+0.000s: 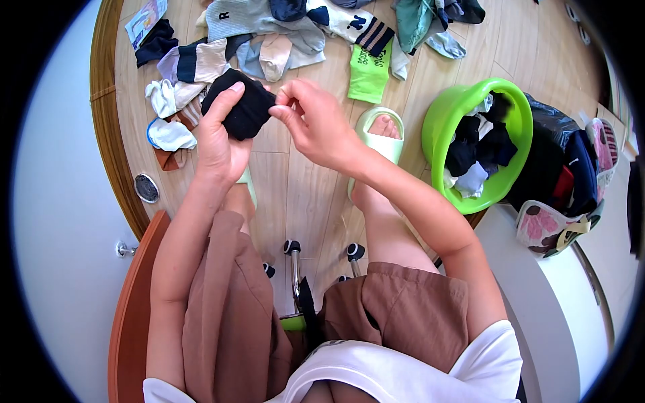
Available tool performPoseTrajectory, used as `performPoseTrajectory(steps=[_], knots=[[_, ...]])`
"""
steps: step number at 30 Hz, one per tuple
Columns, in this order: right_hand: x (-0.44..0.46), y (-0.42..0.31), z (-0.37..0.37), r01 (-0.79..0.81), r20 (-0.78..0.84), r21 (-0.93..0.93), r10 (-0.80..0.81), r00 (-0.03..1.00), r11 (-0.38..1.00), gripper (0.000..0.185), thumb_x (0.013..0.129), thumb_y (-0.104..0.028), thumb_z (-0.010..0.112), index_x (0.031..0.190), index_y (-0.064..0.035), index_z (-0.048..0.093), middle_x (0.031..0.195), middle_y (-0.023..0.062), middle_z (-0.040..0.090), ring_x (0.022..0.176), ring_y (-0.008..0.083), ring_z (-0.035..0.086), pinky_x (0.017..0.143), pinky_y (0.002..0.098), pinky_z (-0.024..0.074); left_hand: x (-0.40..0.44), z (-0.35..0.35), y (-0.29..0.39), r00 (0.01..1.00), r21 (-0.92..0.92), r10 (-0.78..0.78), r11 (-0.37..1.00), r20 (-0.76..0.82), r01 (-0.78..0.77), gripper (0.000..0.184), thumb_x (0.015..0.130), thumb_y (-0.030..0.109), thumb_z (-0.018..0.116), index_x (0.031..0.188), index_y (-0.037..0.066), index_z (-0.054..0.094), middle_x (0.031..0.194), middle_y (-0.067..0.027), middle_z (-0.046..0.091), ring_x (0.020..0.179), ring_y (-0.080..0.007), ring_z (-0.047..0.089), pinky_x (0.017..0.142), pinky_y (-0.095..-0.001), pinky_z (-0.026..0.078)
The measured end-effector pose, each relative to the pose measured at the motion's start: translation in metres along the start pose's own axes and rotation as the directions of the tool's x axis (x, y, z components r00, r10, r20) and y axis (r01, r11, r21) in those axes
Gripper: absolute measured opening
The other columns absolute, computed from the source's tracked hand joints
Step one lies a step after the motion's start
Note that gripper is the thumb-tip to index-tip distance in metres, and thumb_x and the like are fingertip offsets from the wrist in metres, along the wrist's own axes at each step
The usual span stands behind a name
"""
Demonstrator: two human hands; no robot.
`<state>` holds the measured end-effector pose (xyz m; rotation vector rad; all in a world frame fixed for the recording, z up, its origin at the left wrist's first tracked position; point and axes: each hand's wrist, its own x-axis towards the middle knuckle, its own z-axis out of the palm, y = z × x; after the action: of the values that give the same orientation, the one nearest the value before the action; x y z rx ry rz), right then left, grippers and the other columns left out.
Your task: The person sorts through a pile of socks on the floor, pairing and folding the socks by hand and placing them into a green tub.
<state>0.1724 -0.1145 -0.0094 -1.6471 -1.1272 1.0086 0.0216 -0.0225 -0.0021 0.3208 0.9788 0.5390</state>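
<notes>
A black sock (pixel 243 107), folded into a compact bundle, is held up in front of me over the floor. My left hand (pixel 225 138) wraps around its left and lower side, thumb lying on top. At its right edge, the thumb and fingertips of my right hand (pixel 316 124) pinch the fabric. Below and left of the bundle lie a white sock with a blue edge (pixel 173 136) and another white sock (pixel 160 98). A grey sock marked R (pixel 235 21) and a bright green sock with lettering (pixel 369 72) are spread beyond my hands.
A green tub (pixel 433 134) with several dark and light socks stands to the right. Behind it sits a floral-trimmed bag (pixel 547 225) of clothes. My slippered foot (pixel 383 126) rests on the wood floor. Chair casters (pixel 356 251) show between my legs; a round metal disc (pixel 146 189) lies left.
</notes>
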Motion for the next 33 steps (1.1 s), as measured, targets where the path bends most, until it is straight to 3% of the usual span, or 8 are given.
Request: performPoseTrajectory(steps=[5, 11, 15, 18, 20, 24, 28, 33], knots=[[0.007, 0.014, -0.023, 0.268, -0.031, -0.258, -0.285, 0.958, 0.928, 0.018, 0.086, -0.005, 0.070, 0.092, -0.0029, 0.053, 0.089, 0.0148, 0.057, 0.087, 0.0366, 0.057, 0.071, 0.0452, 0.0458, -0.004, -0.005, 0.006, 0.994, 0.194, -0.033, 0.981, 0.103, 0.012, 0.032, 0.090, 0.019, 0.066, 0.118, 0.004, 0.059, 0.104, -0.0061, 0.063, 0.096, -0.0148, 0.063, 0.088, -0.0301, 0.051], [0.006, 0.008, -0.030, 0.297, -0.132, -0.258, -0.338, 0.932, 0.919, 0.018, 0.085, -0.003, 0.070, 0.093, -0.0028, 0.054, 0.089, 0.0143, 0.055, 0.083, 0.0362, 0.055, 0.070, 0.0424, 0.0461, -0.002, -0.011, 0.026, 0.924, 0.408, -0.081, 0.909, 0.373, -0.085, 0.030, 0.089, 0.011, 0.066, 0.116, 0.003, 0.059, 0.113, -0.0074, 0.062, 0.102, -0.0159, 0.061, 0.089, -0.0289, 0.048], [0.002, 0.000, -0.034, 0.132, -0.066, 0.065, -0.128, 0.990, 0.989, 0.015, 0.089, -0.006, 0.069, 0.096, -0.0021, 0.056, 0.091, 0.0131, 0.057, 0.083, 0.0292, 0.060, 0.069, 0.0376, 0.0492, 0.004, -0.020, 0.021, 0.886, 0.523, 0.049, 0.792, 0.462, -0.317, 0.034, 0.091, 0.002, 0.067, 0.123, 0.007, 0.058, 0.129, -0.0113, 0.053, 0.119, -0.0219, 0.057, 0.101, -0.0341, 0.046], [-0.006, 0.002, -0.022, -0.085, 0.053, 0.355, 0.071, 0.996, 0.931, 0.014, 0.093, -0.011, 0.068, 0.096, -0.0009, 0.059, 0.092, 0.0131, 0.062, 0.083, 0.0225, 0.065, 0.069, 0.0343, 0.0527, 0.000, -0.018, 0.015, 0.924, 0.348, 0.001, 0.926, 0.382, -0.145, 0.042, 0.091, 0.000, 0.066, 0.131, 0.006, 0.055, 0.131, -0.0116, 0.053, 0.121, -0.0212, 0.057, 0.106, -0.0363, 0.046], [-0.015, 0.003, -0.008, -0.186, 0.082, 0.343, 0.168, 0.982, 0.921, 0.012, 0.092, -0.009, 0.068, 0.093, -0.0009, 0.060, 0.090, 0.0139, 0.063, 0.080, 0.0240, 0.065, 0.069, 0.0335, 0.0527, -0.003, -0.008, 0.009, 0.933, 0.357, 0.009, 0.923, 0.359, -0.146, 0.044, 0.094, 0.002, 0.063, 0.137, 0.003, 0.051, 0.129, -0.0120, 0.053, 0.119, -0.0203, 0.058, 0.108, -0.0377, 0.047], [-0.016, 0.030, 0.001, -0.145, -0.058, 0.167, 0.156, 0.986, 0.975, 0.009, 0.089, -0.005, 0.068, 0.093, -0.0009, 0.060, 0.089, 0.0142, 0.063, 0.077, 0.0270, 0.065, 0.068, 0.0364, 0.0544, 0.011, -0.024, -0.015, 0.959, 0.497, 0.091, 0.840, 0.267, -0.218, 0.035, 0.096, 0.004, 0.062, 0.130, -0.002, 0.054, 0.121, -0.0098, 0.059, 0.111, -0.0174, 0.061, 0.100, -0.0338, 0.051], [-0.044, 0.065, 0.008, 0.090, 0.289, -0.257, -0.013, 0.957, 0.962, 0.029, 0.085, -0.024, 0.076, 0.104, -0.0063, 0.061, 0.100, 0.0126, 0.065, 0.094, 0.0310, 0.065, 0.081, 0.0434, 0.0531, 0.017, -0.057, -0.022, 0.968, 0.707, 0.134, 0.663, 0.212, -0.247, 0.024, 0.095, 0.004, 0.064, 0.119, -0.002, 0.061, 0.108, -0.0052, 0.064, 0.097, -0.0114, 0.063, 0.086, -0.0274, 0.054], [-0.095, 0.066, 0.057, 0.193, 0.615, -0.485, 0.175, 0.769, 0.853, 0.066, 0.068, -0.041, 0.087, 0.115, -0.0061, 0.057, 0.112, 0.0154, 0.059, 0.107, 0.0335, 0.060, 0.084, 0.0446, 0.0506, 0.018, -0.075, -0.026, 0.984, 0.777, 0.089, 0.605, 0.155, -0.177, 0.019, 0.096, 0.005, 0.063, 0.114, 0.000, 0.062, 0.104, -0.0029, 0.065, 0.091, -0.0099, 0.064, 0.081, -0.0252, 0.052]])
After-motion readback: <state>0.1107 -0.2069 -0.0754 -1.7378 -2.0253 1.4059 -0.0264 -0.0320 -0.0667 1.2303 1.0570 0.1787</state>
